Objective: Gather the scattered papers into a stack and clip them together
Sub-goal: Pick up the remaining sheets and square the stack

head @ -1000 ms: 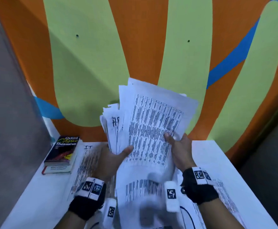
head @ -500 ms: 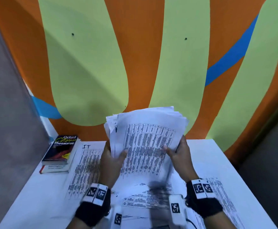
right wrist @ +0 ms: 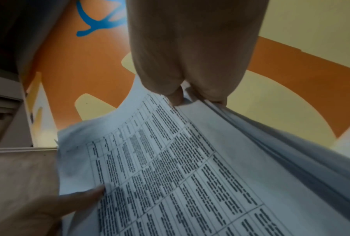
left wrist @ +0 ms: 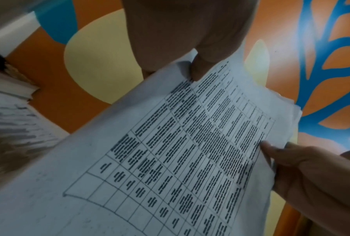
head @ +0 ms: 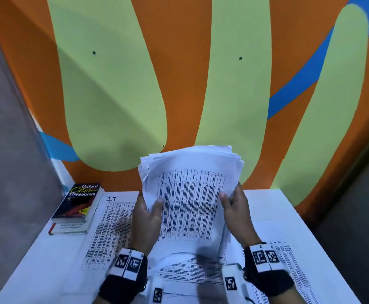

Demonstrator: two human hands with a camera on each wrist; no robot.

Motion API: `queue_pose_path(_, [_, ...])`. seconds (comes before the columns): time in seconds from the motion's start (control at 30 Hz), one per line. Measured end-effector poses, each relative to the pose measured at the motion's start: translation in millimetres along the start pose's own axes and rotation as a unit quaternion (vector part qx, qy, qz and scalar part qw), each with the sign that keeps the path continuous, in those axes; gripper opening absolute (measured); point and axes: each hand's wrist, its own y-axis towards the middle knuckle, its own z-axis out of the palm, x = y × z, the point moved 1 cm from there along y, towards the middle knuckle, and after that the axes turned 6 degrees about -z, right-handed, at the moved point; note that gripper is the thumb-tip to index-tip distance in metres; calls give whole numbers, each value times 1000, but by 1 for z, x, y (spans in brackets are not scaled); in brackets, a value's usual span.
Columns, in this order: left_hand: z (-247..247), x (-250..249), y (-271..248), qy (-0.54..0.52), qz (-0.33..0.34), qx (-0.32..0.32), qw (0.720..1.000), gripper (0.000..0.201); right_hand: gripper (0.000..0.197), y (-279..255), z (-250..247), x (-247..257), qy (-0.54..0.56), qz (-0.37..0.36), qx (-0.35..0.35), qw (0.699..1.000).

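a: where's the stack [head: 190, 194] right now?

b: held upright over the tabletop [head: 288, 216], its lower edge down among the loose sheets. the left hand [head: 146, 218] has its grip clamped on the left edge, thumb across the printed face; the right hand [head: 236, 207] pinches the right edge the same way.

a: so which step?

b: squaring up, i'd judge. the top edges are fanned and uneven.

a: and next?

b: tap it level, then collect the sheets lying flat [head: 111, 227] beside the thesaurus [head: 78, 205] and at the right. no clip in view, so one must be found.
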Motion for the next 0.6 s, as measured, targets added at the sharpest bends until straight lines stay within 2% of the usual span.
queue_pose_path(0.03, [-1, -3, 1, -4, 9, -8, 1000, 31, 30, 1, 1, 6, 1, -18, -7, 1000])
queue_pose_path(0.07, [-3, -6, 2, -8, 11, -10, 1000, 32, 37, 2, 2, 13, 15, -31, -12, 999])
queue_pose_path(0.17, [-8, -15, 2, -19, 20, 1, 1000, 53, 74, 9, -2, 35, 46, -91, -32, 994])
queue_pose_path(0.23, [-10, -19, 0, -18, 21, 3, 1000, 64, 87, 15, -6, 44, -36, -152, -36, 987])
queue_pose_path(0.33, [-10, -14, -3, -21, 26, 10, 999, 62, 81, 26, -10, 51, -164, -224, 1, 961])
queue_pose_path(0.43, [-10, -8, -3, -39, 11, 10, 999, 54, 62, 33, -10, 55, -199, -211, 22, 957])
queue_pose_path(0.5, [-9, -6, -3, -39, 10, 6, 999, 44, 47, 32, -15, 54, -169, -192, -18, 966])
queue_pose_path(0.53, [-9, -6, -4, -34, 11, 7, 999, 40, 46, 32, -19, 50, -148, -174, -46, 972])
queue_pose_path(0.6, [-7, -4, -5, -22, 6, 9, 1000, 30, 59, 28, -24, 38, -66, -102, -78, 990])
